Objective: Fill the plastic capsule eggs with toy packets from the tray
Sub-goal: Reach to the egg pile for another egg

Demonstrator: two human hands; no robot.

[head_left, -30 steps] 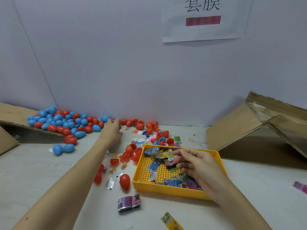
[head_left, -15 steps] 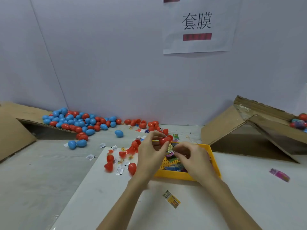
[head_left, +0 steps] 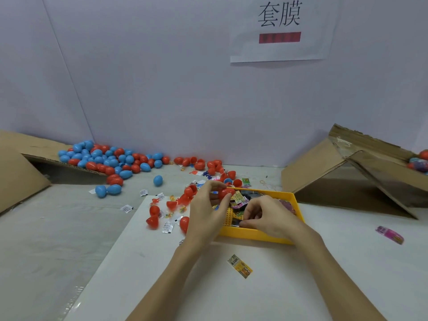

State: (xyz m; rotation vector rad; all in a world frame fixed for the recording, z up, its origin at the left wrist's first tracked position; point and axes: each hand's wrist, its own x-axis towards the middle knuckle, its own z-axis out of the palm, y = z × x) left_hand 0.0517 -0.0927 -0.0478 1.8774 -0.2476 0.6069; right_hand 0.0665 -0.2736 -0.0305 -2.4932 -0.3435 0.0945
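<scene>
Left hand [head_left: 208, 212] gripped a red egg [head_left: 225, 193] between curled fingertips and thumb, held over the far-left corner of the yellow tray [head_left: 254, 235]. Couldn't tell if the egg was whole or a half shell; the fingers covered its left side. A crumpled packet [head_left: 238, 200] sat right against the egg, its print too small to read.

Right hand [head_left: 268, 216] was down in the tray, fingers curled onto the packets; what it pinched was hidden under the fingers, so its grip couldn't be told.

The tray was hard plastic with a perforated floor and low walls, its near-left part blocked by both hands. It held glossy foil packets in a loose jumble.

Just left of the tray: red egg halves [head_left: 154, 216] and small white sachets [head_left: 168, 227] scattered on the white board [head_left: 139, 274]. One yellow packet [head_left: 239, 269] lay flat on the board, near the tray's front wall. A pink packet [head_left: 390, 234] lay well apart to the right.

Far left: a pile of smooth blue and red eggs [head_left: 108, 158] spilled off a cardboard flap [head_left: 20, 144]. Right cardboard box [head_left: 347, 167] was cut off by the frame edge, a few eggs visible inside.
</scene>
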